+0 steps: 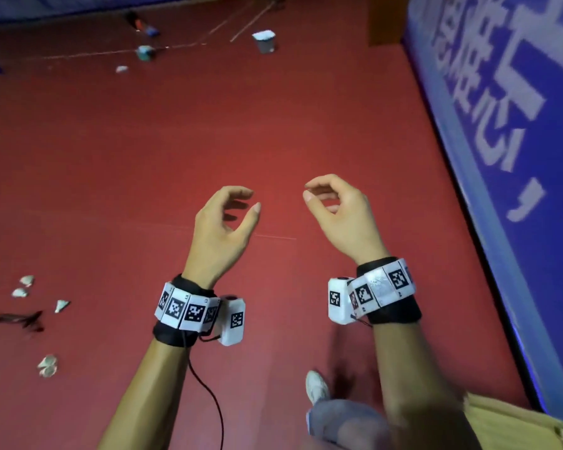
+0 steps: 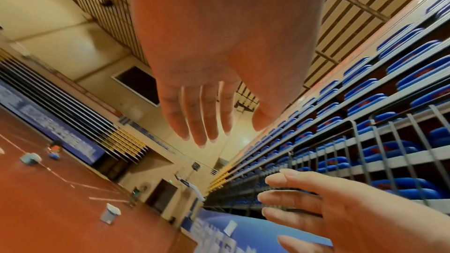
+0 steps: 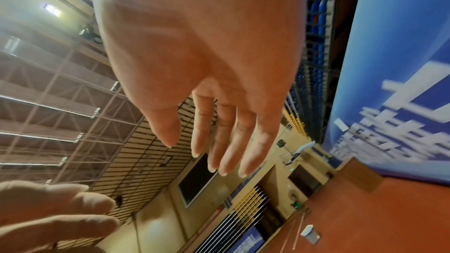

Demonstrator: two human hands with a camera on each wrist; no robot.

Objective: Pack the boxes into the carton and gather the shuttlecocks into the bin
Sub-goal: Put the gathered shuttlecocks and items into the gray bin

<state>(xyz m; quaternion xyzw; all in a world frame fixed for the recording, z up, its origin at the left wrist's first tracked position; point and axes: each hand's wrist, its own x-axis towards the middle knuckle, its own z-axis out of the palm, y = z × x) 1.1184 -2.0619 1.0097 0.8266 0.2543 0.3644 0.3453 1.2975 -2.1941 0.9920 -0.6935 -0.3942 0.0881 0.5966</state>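
Both hands hang in front of me over the red floor, empty. My left hand (image 1: 238, 206) has loosely curled fingers, and my right hand (image 1: 322, 196) faces it a short gap away, also relaxed. Several white shuttlecocks (image 1: 26, 280) lie scattered on the floor at the lower left, with another clump (image 1: 48, 365) nearer me. A small pale bin (image 1: 264, 41) stands far off at the top, also seen as the bin (image 2: 109, 215) and the bin (image 3: 309, 234). A brown carton (image 1: 514, 427) shows at the lower right corner. In the wrist views the left hand (image 2: 207, 122) and right hand (image 3: 207, 141) hold nothing.
A blue banner wall (image 1: 501, 125) runs along the right side. A dark feathery object (image 1: 22, 319) lies by the shuttlecocks. Far away sit a teal item (image 1: 144, 52) and a lone shuttlecock (image 1: 121, 69). My white shoe (image 1: 317, 386) is below the hands.
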